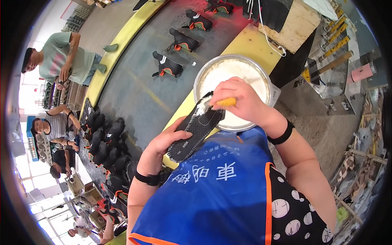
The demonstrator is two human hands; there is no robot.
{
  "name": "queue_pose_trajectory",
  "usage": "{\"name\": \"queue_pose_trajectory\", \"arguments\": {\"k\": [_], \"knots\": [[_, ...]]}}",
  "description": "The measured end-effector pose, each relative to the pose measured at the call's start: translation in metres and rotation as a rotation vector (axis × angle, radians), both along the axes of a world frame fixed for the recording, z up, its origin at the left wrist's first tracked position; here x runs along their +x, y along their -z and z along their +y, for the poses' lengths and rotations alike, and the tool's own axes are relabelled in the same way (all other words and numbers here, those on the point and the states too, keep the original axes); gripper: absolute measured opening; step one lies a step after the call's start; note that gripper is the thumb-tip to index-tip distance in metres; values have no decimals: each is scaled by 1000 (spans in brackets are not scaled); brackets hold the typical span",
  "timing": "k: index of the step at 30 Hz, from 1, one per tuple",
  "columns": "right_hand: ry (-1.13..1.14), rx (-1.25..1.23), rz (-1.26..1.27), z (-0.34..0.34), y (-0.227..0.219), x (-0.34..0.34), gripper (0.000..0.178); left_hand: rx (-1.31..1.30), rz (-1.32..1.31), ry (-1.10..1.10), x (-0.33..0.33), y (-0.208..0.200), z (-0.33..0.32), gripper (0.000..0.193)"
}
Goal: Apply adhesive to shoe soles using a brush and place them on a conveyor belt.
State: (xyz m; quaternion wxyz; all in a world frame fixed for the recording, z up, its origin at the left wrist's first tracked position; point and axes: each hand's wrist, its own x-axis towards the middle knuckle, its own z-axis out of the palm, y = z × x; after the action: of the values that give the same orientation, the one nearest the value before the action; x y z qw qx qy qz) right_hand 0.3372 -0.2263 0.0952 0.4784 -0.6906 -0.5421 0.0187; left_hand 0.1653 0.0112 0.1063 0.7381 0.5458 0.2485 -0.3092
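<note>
My left hand [164,139] grips a black shoe upper [191,134], its thumb pressed on the flat sole side, which faces up with stitching around the edge. In my right hand [241,99] is a brush [227,102] with a yellow handle. Its bristles touch the toe end of the sole, where a white coating shows. Just beyond and partly under my right hand stands a round metal bowl [197,77], holding a creamy white liquid [216,75] that looks like glue.
A grey conveyor belt [143,87] with yellow edges carries several black shoe uppers [167,65] in a row. More uppers [108,141] are heaped at the left. Co-workers [67,59] are along the far side. A wooden box [296,26] with a hanging white cord [267,34] stands behind the bowl.
</note>
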Motion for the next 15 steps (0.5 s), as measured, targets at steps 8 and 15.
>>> {"name": "queue_pose_trajectory", "arguments": {"k": [8,15], "knots": [[252,86,390,-6,7,3,14,-20,-67,-67,-13,-5,4,76],[390,86,416,7,11,-17,16,-79,-185,-133,-15,4,0,79]]}}
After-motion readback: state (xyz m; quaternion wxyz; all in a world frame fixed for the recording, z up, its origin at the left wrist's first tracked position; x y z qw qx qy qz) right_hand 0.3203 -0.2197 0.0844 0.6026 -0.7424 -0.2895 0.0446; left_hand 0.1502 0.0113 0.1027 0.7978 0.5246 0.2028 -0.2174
